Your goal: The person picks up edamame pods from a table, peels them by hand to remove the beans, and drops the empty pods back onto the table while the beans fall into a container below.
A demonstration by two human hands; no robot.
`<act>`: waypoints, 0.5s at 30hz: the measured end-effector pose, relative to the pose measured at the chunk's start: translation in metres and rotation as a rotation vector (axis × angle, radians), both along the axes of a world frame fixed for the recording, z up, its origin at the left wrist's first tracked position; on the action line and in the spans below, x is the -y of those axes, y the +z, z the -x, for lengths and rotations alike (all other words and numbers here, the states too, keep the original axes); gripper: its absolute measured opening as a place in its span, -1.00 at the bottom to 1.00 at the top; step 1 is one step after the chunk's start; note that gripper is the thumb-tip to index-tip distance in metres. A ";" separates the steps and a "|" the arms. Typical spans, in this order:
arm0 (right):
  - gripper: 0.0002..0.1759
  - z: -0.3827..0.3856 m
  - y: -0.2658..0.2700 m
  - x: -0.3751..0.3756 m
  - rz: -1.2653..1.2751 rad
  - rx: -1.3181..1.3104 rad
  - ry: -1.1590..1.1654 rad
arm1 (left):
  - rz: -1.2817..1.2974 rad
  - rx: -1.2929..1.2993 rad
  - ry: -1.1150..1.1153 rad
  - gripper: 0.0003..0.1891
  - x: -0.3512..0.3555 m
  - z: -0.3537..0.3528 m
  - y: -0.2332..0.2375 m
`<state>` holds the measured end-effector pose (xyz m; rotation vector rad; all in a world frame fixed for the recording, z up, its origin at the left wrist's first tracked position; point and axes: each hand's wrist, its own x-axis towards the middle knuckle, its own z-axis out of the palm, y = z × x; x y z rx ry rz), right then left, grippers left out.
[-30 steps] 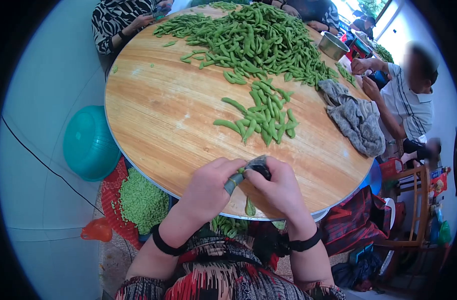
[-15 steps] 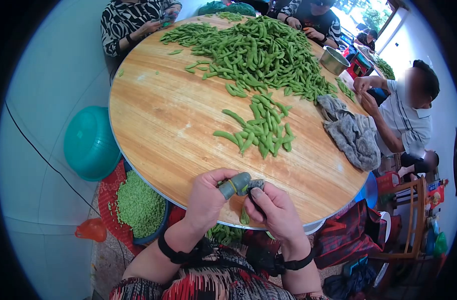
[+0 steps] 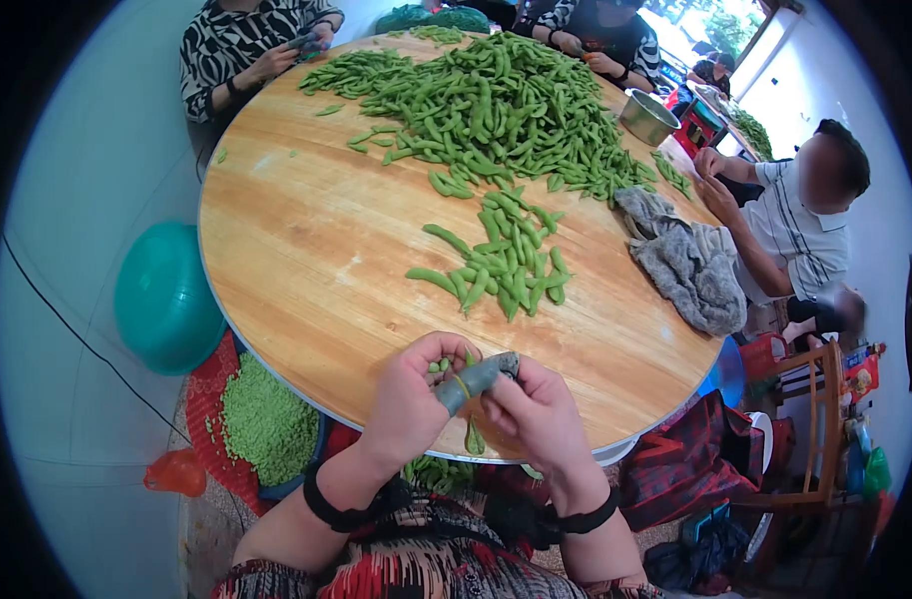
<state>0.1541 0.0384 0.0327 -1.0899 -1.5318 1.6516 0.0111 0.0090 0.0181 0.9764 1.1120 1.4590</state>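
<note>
My left hand [image 3: 406, 399] is closed just above the near edge of the round wooden table [image 3: 306, 270]. Several green soybeans [image 3: 439, 366] show in its curled fingers, and a grey-green cover [image 3: 468, 385] with a yellow band sits on its thumb. Touching that cover is my right hand [image 3: 544, 414], its fingers pinched together; a dark cover [image 3: 512, 363] shows at its fingertips. Whatever lies between those fingers is hidden. Below the hands, a green pod [image 3: 475, 436] lies at the table edge. A small group of soybean pods [image 3: 506, 260] lies beyond.
A large heap of pods [image 3: 496, 100] covers the far side. A grey cloth [image 3: 690, 265] and metal bowl [image 3: 648, 117] lie right. Shelled beans [image 3: 266, 409] fill a basin at lower left, beside a teal basin [image 3: 166, 299]. Other people sit around the table.
My hands have turned, and the banded thumb cover now points toward the right fingers. Soybeans now show in my left hand. The whole view has shifted slightly.
</note>
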 end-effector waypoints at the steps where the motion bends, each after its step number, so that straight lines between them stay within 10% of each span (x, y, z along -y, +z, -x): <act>1: -0.84 -0.002 0.002 -0.001 0.158 -0.125 0.008 | -0.004 0.003 -0.009 -0.93 0.000 0.000 0.004; 4: -0.79 -0.010 0.009 -0.012 0.477 -0.373 0.025 | 0.044 0.017 -0.021 -0.88 0.001 0.004 0.010; 8: -0.71 -0.028 0.011 -0.077 -0.757 0.762 -0.206 | -0.008 -0.106 -0.177 -0.81 -0.003 0.005 -0.010; 12: -0.73 -0.039 -0.008 -0.116 -0.883 1.051 -0.179 | -0.113 -0.383 -0.373 -0.76 0.003 -0.008 -0.011; 15: -0.73 -0.034 0.001 -0.103 -0.817 1.220 -0.076 | 0.161 -0.111 -0.489 -0.77 0.006 -0.003 -0.005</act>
